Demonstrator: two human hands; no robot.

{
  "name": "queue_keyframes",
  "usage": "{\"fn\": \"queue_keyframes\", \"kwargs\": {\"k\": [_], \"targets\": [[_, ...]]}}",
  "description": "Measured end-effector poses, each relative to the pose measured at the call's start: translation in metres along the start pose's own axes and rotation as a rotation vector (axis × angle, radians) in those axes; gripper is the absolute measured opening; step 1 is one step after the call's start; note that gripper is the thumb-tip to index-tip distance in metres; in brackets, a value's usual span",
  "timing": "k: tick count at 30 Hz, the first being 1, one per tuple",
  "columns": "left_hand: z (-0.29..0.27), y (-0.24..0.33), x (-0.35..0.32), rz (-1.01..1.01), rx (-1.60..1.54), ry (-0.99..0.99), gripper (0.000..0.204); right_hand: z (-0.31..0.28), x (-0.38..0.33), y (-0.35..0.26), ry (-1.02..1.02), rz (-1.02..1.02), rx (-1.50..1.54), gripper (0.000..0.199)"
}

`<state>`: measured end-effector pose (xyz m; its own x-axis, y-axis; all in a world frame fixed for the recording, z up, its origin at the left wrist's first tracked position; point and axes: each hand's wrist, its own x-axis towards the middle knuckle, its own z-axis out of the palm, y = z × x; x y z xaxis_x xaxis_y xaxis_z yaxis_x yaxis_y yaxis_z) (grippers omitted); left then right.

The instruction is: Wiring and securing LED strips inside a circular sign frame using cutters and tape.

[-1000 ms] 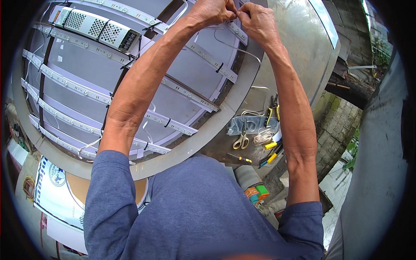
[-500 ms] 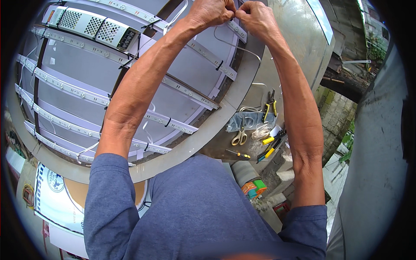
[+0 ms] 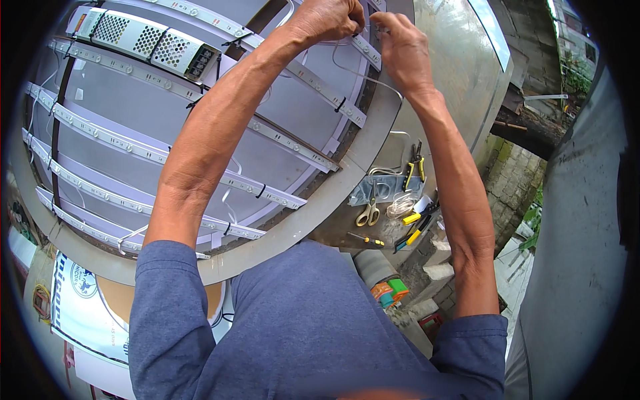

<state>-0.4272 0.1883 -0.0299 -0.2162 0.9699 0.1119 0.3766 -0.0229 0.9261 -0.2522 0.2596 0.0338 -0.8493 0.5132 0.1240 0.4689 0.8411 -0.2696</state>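
My left hand (image 3: pixel 325 19) is curled shut, fingertips pinching a thin white wire (image 3: pixel 363 75) at twelve o'clock, over the round grey metal sign pan (image 3: pixel 300 220). My right hand (image 3: pixel 400 47) sits just beside it at one o'clock, fingers closed on the end of a white LED strip (image 3: pixel 363 50); the wire loops down beneath both. Yellow-handled scissors (image 3: pixel 367 213) and pliers (image 3: pixel 417 170) lie at four o'clock on the bench.

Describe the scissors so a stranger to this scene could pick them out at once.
Start at the big round sign frame crossed by light strips; just past its lower right rim lies a clutter of hand tools. The scissors lie at the clutter's left edge, blades pointing up. They alone have two pale looped handles; the pliers and screwdriver show yellow grips.
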Motion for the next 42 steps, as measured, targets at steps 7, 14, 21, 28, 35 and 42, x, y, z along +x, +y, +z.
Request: {"fn": "queue_keyframes", "kwargs": {"k": [7,14,21,28,35,42], "targets": [[-0.003,0.004,0.003,0.006,0.090,-0.019,0.016,0.010,-0.005,0.002,0.129,-0.240,-0.176,0.028],[-0.006,0.003,0.004,-0.034,0.017,-0.071,0.018,0.011,0.000,0.006,0.148,-0.428,-0.402,0.019],[-0.007,0.003,0.004,-0.049,0.029,-0.070,0.019,0.010,0.005,0.006,0.101,-0.463,-0.435,0.011],[-0.002,0.004,0.005,-0.083,0.045,-0.028,0.018,0.021,0.016,-0.011,0.023,0.101,-0.114,0.021],[0.000,-0.001,-0.005,0.028,0.173,-0.043,0.019,0.003,0.033,-0.015,-0.256,0.492,0.126,0.026],[0.000,0.005,-0.011,0.052,0.165,0.015,0.019,0.000,0.044,-0.014,-0.302,1.164,0.894,0.018]]}}
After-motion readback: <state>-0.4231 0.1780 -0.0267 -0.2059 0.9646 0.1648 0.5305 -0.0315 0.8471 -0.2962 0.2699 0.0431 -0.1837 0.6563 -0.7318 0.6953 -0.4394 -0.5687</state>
